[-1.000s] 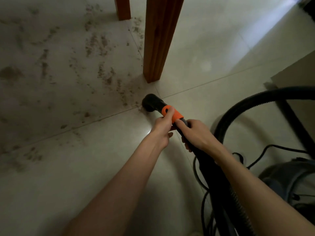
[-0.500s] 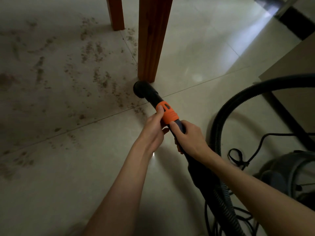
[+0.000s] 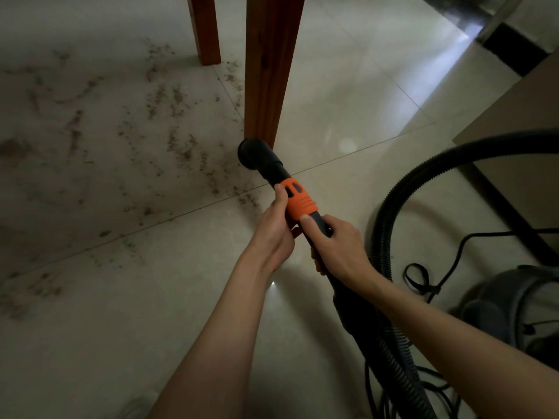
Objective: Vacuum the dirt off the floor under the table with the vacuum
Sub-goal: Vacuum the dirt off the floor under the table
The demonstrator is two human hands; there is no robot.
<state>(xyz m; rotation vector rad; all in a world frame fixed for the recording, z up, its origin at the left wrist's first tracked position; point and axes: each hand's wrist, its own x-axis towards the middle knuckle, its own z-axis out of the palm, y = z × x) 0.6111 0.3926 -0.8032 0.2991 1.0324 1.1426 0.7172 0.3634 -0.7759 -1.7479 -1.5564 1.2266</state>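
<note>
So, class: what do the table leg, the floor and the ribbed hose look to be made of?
Table leg: likely wood, reddish-brown with a satin sheen; grain streaks show.
Floor: probably glazed ceramic tile, pale and glossy; it reflects light and has thin joint lines.
Hose: seemingly flexible black plastic, matte and ribbed.

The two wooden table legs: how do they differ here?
The near table leg looks thicker and stands lower in the picture; the vacuum nozzle sits right at its foot. The far table leg looks thinner, with only dirt nearby. Both are reddish-brown, square and upright.
</note>
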